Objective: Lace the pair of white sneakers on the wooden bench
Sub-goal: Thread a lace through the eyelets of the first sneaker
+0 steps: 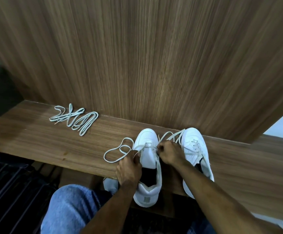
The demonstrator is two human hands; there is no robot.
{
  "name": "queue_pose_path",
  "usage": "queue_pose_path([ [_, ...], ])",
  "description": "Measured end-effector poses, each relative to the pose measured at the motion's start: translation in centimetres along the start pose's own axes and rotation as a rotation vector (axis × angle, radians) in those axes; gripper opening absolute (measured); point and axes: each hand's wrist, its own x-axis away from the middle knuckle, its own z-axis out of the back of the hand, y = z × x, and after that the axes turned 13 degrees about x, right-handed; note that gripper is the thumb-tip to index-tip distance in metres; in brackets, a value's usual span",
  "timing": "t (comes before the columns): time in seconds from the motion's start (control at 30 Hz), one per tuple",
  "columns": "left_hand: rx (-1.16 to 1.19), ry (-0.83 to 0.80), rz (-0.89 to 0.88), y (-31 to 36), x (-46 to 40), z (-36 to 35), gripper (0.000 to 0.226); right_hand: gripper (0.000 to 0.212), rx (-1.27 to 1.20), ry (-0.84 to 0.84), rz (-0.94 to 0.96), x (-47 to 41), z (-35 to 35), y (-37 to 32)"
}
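left sneaker [148,166] on wooden bench [53,146], heel over front edge | left hand [129,169] pinches lace [115,152] looping left | right hand [168,153] curled on other lace end, grip partly hidden | right sneaker [196,149] just beside, seemingly laced | spare laces [74,119] well apart, left

Wood-grain wall panel [145,56] above dark floor [10,183].
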Motion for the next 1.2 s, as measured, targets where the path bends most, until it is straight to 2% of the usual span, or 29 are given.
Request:
queue_pose_path([
  [0.1, 0.016, -0.002, -0.001, -0.2, -0.1, -0.2, 0.020, 0.011, -0.018, 0.012, -0.028, -0.2, -0.5, -0.2],
  [0.2, 0.002, -0.002, 0.006, -0.3, -0.1, -0.2, 0.021, 0.011, -0.152, -0.075, -0.060, -0.9, 0.0, -0.2],
  [0.3, -0.007, -0.011, 0.000, -0.2, -0.1, -0.1, 0.025, 0.014, -0.627, -0.073, -0.135, -0.9, 2.4, -0.8],
  [0.4, -0.012, -0.012, 0.000, -0.1, 0.0, 0.0, 0.028, 0.018, -1.064, 0.069, -0.145, -0.5, 7.8, -0.8],
  [0.53, -0.017, -0.017, 0.001, 0.2, 0.2, 0.1, 0.025, 0.015, -1.639, 0.255, 0.040, -0.1, 16.2, 0.2],
  [0.6, -0.025, -0.022, -0.001, 0.3, 0.2, 0.1, 0.023, 0.014, -1.711, 0.376, 0.092, -0.4, 17.8, 0.2],
  [0.7, -0.029, -0.021, 0.012, 0.7, 0.4, 0.4, 0.022, 0.012, -1.463, 0.417, 0.084, -1.1, 15.7, -0.5],
  [0.87, -0.025, -0.029, 0.024, 1.2, 0.6, 0.8, 0.021, 0.028, -0.547, 0.028, 0.049, -1.7, 4.0, -0.5],
  [0.93, -0.019, -0.038, 0.022, 1.2, 0.6, 0.7, 0.020, 0.031, -0.221, -0.048, 0.046, -1.2, 1.2, -0.3],
  [1.0, -0.019, -0.035, 0.022, 1.2, 0.5, 0.7, 0.019, 0.025, -0.107, -0.055, 0.015, -0.6, 0.3, -0.4],
  [1.1, -0.025, -0.029, 0.026, 1.1, 0.4, 0.6, 0.019, 0.015, -0.080, -0.027, -0.006, -0.5, 0.3, -0.6],
  [1.2, -0.020, -0.030, 0.028, 1.0, 0.5, 0.5, 0.018, 0.028, -0.103, -0.109, -0.026, -1.2, 0.1, -0.3],
])
